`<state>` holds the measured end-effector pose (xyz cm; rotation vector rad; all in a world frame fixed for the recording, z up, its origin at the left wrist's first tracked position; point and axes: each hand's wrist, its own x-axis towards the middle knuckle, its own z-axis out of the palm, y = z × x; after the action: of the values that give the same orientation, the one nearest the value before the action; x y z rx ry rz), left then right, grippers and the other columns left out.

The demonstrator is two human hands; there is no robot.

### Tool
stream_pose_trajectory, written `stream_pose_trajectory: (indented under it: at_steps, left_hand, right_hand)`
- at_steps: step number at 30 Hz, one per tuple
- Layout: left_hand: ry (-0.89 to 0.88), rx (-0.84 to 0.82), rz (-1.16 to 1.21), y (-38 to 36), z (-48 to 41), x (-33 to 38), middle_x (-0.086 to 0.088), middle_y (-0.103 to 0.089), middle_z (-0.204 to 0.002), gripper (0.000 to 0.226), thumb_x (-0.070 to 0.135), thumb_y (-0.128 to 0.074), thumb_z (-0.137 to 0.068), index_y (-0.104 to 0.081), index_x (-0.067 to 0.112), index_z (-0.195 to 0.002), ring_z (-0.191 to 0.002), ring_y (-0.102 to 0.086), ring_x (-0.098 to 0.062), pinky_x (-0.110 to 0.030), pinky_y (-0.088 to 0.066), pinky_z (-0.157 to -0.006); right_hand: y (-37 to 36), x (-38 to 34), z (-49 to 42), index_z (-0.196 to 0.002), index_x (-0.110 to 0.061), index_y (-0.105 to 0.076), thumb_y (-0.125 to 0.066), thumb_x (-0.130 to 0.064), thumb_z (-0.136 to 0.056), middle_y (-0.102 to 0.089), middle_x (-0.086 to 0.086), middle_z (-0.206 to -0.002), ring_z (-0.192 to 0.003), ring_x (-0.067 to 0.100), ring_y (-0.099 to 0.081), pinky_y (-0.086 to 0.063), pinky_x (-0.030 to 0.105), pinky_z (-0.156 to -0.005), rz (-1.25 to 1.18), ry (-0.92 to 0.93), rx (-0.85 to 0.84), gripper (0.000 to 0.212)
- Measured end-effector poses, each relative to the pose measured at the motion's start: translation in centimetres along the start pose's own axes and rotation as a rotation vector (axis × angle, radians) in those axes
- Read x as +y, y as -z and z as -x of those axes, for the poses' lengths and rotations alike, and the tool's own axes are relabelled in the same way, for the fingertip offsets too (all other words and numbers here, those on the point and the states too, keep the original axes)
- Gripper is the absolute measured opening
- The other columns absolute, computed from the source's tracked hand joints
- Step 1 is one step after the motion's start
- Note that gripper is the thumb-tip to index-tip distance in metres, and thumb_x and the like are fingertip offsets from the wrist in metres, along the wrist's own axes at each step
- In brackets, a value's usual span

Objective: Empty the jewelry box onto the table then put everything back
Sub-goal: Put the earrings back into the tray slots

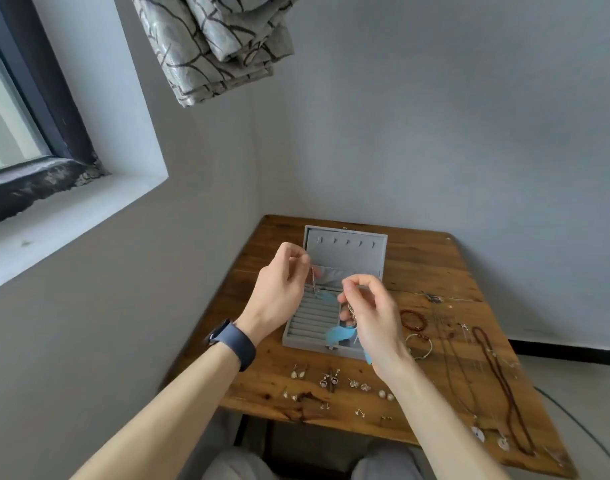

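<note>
Grip, left hand [279, 289]: narrow, thumb and forefinger pinched on the thin wire of a blue feather earring [326, 296], which hangs below the fingertips. Grip, right hand [369, 313]: also narrow, fingers curled, a second feather earring [338, 333] held and dangling. Which fingers carry it cannot be told. Both hands are raised over the box [314, 317], apart from each other.

The box is set at the back middle of the worktop [428, 268], lid [345, 251] open and tilted back. The hooks in the lid are bare. The ring rolls on the left look bare too. The right compartments are mostly hidden by the right hand.

Laid out on the worktop:
- small earrings and studs [331, 379] in loose rows in front of the box
- two bracelets [413, 320] just right of the box
- necklaces [504, 386] stretched along the right side

Progress, as judged: emptying is done or nearly so, as almost everything is out. The feather pair is either the last item out or the first going back. This cannot be decided from one view. Refilling is essentially all left: earrings, bracelets and necklaces are all to be returned.
</note>
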<state>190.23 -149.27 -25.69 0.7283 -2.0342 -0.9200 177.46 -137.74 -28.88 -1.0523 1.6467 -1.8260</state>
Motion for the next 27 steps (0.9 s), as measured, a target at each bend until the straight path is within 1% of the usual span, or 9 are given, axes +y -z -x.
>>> stream_pose_trajectory:
  at_steps: [3, 5, 7, 8, 11, 15, 19, 25, 27]
  left_hand:
    - [0.040, -0.070, 0.067, -0.5, 0.1, 1.1, 0.006, -0.073, -0.090, 0.016, 0.034, -0.055, -0.101, -0.061, 0.020, -0.101, -0.082, -0.069, -0.008, -0.016, -0.054, -0.071]
    - [0.027, -0.133, 0.055, -0.7, 0.4, 1.4, 0.008, -0.073, -0.089, 0.018, 0.038, -0.061, -0.097, -0.067, 0.021, -0.099, -0.082, -0.069, -0.006, -0.016, -0.054, -0.070]
    - [0.011, -0.184, 0.042, -0.8, 0.6, 1.6, 0.009, -0.073, -0.087, 0.020, 0.039, -0.065, -0.094, -0.071, 0.020, -0.097, -0.080, -0.069, -0.003, -0.014, -0.053, -0.068]
    - [0.010, -0.200, 0.037, -0.7, 0.7, 1.6, 0.009, -0.073, -0.087, 0.020, 0.039, -0.066, -0.093, -0.072, 0.020, -0.097, -0.080, -0.069, -0.002, -0.014, -0.053, -0.068]
    - [0.023, -0.231, 0.046, -0.4, 0.7, 1.8, 0.007, -0.074, -0.088, 0.019, 0.036, -0.069, -0.091, -0.075, 0.019, -0.097, -0.081, -0.069, -0.005, -0.017, -0.054, -0.070]
    - [0.049, -0.295, 0.095, -0.2, 1.0, 2.1, 0.004, -0.075, -0.088, 0.019, 0.033, -0.070, -0.090, -0.077, 0.016, -0.097, -0.081, -0.071, -0.009, -0.023, -0.058, -0.073]
    - [0.098, -0.292, 0.117, 0.0, 1.0, 2.1, 0.001, -0.076, -0.089, 0.017, 0.029, -0.071, -0.091, -0.077, 0.015, -0.097, -0.081, -0.072, -0.015, -0.034, -0.061, -0.080]
    - [0.117, -0.350, 0.103, 0.4, 1.1, 1.8, -0.001, -0.075, -0.085, 0.017, 0.028, -0.068, -0.094, -0.076, 0.013, -0.096, -0.080, -0.072, -0.017, -0.032, -0.060, -0.081]
    - [0.124, -0.373, 0.111, 0.3, 1.2, 1.6, 0.001, -0.075, -0.081, 0.015, 0.025, -0.066, -0.095, -0.075, 0.013, -0.096, -0.077, -0.072, -0.014, -0.028, -0.060, -0.077]
  right_hand:
    - [0.7, -0.6, 0.5, -0.094, -0.037, -0.071, -0.065, -0.032, -0.096, -0.072, -0.008, -0.089, -0.070, 0.007, -0.066, -0.054, 0.019, -0.061, -0.042, -0.036, 0.004, 0.008]
    - [1.1, -1.2, 0.6, -0.096, -0.037, -0.074, -0.068, -0.036, -0.092, -0.074, -0.009, -0.096, -0.083, 0.010, -0.070, -0.056, 0.022, -0.068, -0.117, -0.118, -0.019, 0.007]
    - [1.4, -1.6, 0.7, -0.101, -0.033, -0.076, -0.072, -0.040, -0.085, -0.074, -0.008, -0.105, -0.095, 0.015, -0.071, -0.056, 0.029, -0.078, -0.200, -0.203, -0.071, 0.018]
    - [1.6, -1.7, 0.7, -0.103, -0.031, -0.077, -0.074, -0.040, -0.081, -0.075, -0.005, -0.108, -0.097, 0.018, -0.070, -0.055, 0.031, -0.081, -0.232, -0.232, -0.091, 0.024]
    - [2.0, -2.1, 0.8, -0.105, -0.029, -0.078, -0.076, -0.040, -0.075, -0.075, -0.002, -0.108, -0.093, 0.018, -0.070, -0.054, 0.030, -0.078, -0.244, -0.251, -0.108, 0.032]
    - [2.2, -1.8, 0.8, -0.101, -0.029, -0.078, -0.079, -0.040, -0.073, -0.076, -0.003, -0.104, -0.092, 0.016, -0.073, -0.055, 0.030, -0.080, -0.194, -0.205, -0.092, 0.030]
    - [2.1, -1.5, 0.8, -0.097, -0.025, -0.076, -0.082, -0.041, -0.071, -0.076, 0.002, -0.099, -0.089, 0.016, -0.073, -0.053, 0.031, -0.082, -0.204, -0.208, -0.133, 0.031]
    - [1.8, -1.3, 0.7, -0.099, -0.023, -0.074, -0.084, -0.044, -0.068, -0.076, 0.002, -0.101, -0.087, 0.013, -0.072, -0.053, 0.030, -0.081, -0.191, -0.226, -0.165, 0.038]
    - [1.7, -1.1, 0.6, -0.099, -0.024, -0.075, -0.082, -0.045, -0.069, -0.076, 0.001, -0.102, -0.090, 0.012, -0.071, -0.053, 0.031, -0.083, -0.173, -0.226, -0.172, 0.037]
